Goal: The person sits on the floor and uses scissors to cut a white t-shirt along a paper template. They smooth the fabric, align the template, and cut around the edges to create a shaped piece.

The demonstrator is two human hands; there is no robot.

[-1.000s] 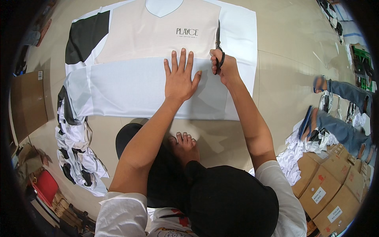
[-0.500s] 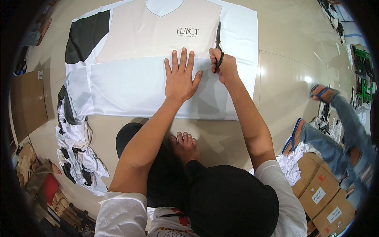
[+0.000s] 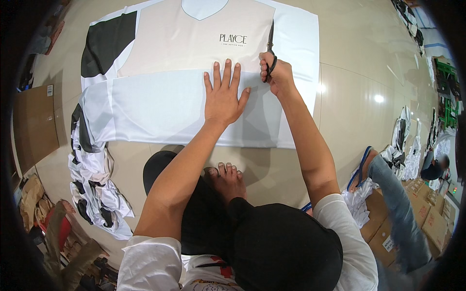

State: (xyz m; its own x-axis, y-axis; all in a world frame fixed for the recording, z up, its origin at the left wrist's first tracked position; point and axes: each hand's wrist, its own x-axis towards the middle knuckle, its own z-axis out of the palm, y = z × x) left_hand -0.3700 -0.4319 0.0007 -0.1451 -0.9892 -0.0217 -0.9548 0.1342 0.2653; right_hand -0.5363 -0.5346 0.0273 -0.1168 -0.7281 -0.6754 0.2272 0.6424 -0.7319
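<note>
A large sheet of white fabric (image 3: 160,104) lies spread on the floor, its near part folded over. Printed on it is a cream shirt panel (image 3: 170,43) with a V-shaped neckline, small dark lettering and a black area at the left. My left hand (image 3: 224,94) presses flat on the fold, fingers spread. In my right hand (image 3: 280,75) is a pair of black-handled scissors (image 3: 270,46), blades pointing away from me along the panel's right edge. The blades look nearly closed, and whether fabric lies between them cannot be made out.
White and black fabric scraps (image 3: 99,194) trail along the floor at left, near a brown cardboard box (image 3: 34,128). My bare foot (image 3: 227,180) rests just below the fabric. At right, a person's jeans-clad leg (image 3: 395,194) with a blue sandal stands by cardboard boxes (image 3: 381,218) and more scraps.
My right hand and the scissors have moved slightly away from me along the panel's edge. My left hand stays flat. The walking person at right has stepped nearer the lower edge.
</note>
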